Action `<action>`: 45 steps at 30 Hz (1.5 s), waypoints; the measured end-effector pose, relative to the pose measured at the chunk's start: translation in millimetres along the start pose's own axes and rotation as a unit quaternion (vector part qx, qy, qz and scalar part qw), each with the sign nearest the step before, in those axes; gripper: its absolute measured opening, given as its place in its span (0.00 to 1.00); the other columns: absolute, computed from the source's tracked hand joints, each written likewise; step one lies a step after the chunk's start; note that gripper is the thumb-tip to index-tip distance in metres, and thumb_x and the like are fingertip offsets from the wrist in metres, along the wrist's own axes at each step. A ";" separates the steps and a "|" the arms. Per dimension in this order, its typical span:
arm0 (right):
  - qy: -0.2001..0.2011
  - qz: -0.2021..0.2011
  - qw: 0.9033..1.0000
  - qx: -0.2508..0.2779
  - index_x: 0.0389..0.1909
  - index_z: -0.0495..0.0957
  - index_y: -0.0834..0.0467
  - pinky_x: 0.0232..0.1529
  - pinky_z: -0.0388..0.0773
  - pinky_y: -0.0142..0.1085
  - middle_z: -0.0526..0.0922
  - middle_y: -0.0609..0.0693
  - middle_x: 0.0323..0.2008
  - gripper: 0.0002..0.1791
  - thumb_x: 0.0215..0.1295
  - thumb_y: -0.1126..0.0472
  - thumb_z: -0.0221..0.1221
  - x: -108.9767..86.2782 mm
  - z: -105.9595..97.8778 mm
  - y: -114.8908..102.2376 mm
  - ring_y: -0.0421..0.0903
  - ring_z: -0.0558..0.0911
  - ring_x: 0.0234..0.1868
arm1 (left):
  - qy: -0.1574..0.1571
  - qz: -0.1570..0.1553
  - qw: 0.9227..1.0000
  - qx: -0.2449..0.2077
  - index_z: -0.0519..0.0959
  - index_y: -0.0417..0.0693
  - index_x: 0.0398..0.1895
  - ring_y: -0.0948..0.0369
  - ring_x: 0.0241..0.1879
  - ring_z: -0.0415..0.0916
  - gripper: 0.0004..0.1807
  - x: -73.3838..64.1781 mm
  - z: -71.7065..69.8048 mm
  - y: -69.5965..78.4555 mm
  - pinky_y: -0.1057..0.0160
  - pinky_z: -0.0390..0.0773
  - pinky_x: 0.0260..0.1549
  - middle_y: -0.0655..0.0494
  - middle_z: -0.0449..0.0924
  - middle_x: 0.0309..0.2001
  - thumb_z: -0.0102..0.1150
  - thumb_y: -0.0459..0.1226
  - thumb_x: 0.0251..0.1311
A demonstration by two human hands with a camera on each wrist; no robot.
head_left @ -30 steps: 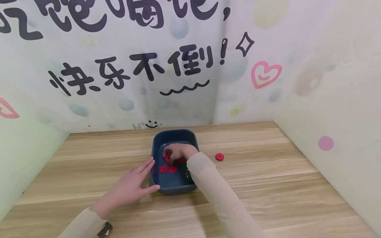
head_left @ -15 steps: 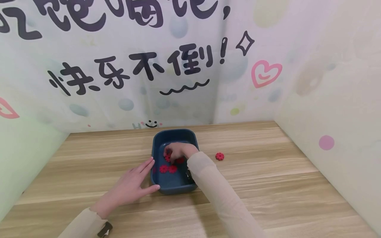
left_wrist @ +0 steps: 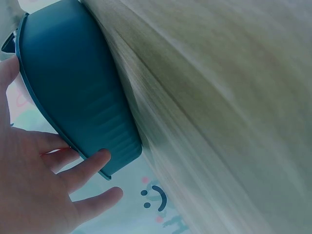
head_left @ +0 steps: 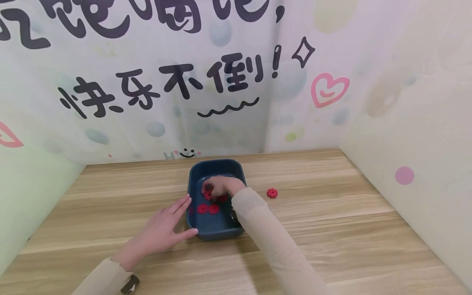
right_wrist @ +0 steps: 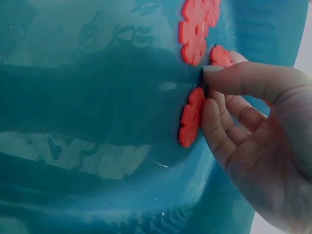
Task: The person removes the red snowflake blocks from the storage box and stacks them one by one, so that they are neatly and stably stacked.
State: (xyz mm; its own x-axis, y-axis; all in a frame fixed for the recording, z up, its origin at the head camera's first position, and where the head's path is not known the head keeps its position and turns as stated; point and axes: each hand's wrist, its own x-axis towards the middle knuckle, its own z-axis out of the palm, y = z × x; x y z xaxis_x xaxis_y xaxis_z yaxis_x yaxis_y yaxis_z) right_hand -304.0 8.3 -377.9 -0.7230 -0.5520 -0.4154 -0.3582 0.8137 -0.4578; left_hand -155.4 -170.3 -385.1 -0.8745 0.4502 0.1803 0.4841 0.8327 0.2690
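Note:
A dark blue rectangular tub point(head_left: 215, 235) stands on the wooden table. My right hand point(head_left: 221, 186) reaches inside with bent fingers, thumb and fingertips at a red flower-shaped disc point(head_left: 208, 195), which it pinches. In the right wrist view, that disc point(right_wrist: 191, 118) lies right at the index fingertip, below the thumb. More red discs point(right_wrist: 194, 31) lie on the tub's floor; one point(right_wrist: 222, 56) shows partly behind the thumb. Two discs point(head_left: 208, 209) sit side by side nearer the front. Along the tub's left side, my left hand point(head_left: 158, 229) touches the rim with outstretched fingers and thumb.
One more red flower-shaped disc point(head_left: 272, 193) lies on the table point(head_left: 332, 229) to the right of the tub. A printed backdrop point(head_left: 236, 135) rises behind the table's far edge, with pale side walls point(head_left: 416, 135) on both sides.
Both hands and the tub hold nearly the same places. The fingers of my right hand shift slightly around the disc.

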 end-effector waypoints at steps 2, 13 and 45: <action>0.003 -0.002 1.000 -0.004 0.42 0.74 0.44 0.39 0.71 0.37 0.71 0.44 0.37 0.17 0.53 0.64 0.60 0.4 0.1 0.1 0.44 0.70 0.39 | -0.001 -0.001 1.000 0.000 0.59 0.40 0.63 0.50 0.57 0.61 0.43 0.1 0.0 0.0 0.43 0.62 0.48 0.48 0.54 0.64 0.52 0.59 0.51; 0.028 -0.030 0.999 -0.012 0.40 0.73 0.47 0.37 0.71 0.34 0.73 0.44 0.34 0.15 0.51 0.57 0.64 2.1 -6.3 -0.2 0.42 0.72 0.36 | 0.001 0.002 1.000 0.003 0.59 0.40 0.63 0.49 0.56 0.62 0.44 0.6 1.9 -1.7 0.43 0.63 0.47 0.48 0.55 0.64 0.50 0.61 0.51; 0.221 -0.254 0.942 -0.002 0.48 0.73 0.57 0.36 0.70 0.35 0.72 0.46 0.39 0.20 0.54 0.56 0.60 -69.7 -53.4 53.2 0.42 0.71 0.33 | -0.003 0.001 1.000 0.004 0.58 0.39 0.63 0.49 0.56 0.61 0.44 1.4 -0.1 -0.4 0.43 0.62 0.48 0.47 0.55 0.64 0.52 0.59 0.50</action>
State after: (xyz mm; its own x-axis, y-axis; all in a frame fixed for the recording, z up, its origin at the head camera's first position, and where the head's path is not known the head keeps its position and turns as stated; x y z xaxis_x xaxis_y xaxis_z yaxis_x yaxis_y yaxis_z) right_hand -304.2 99.8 -331.3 -0.6317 -0.7421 0.2242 -0.7265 0.4658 -0.5052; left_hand -156.9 -170.0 -384.8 -0.8735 0.4546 0.1744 0.4861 0.8341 0.2607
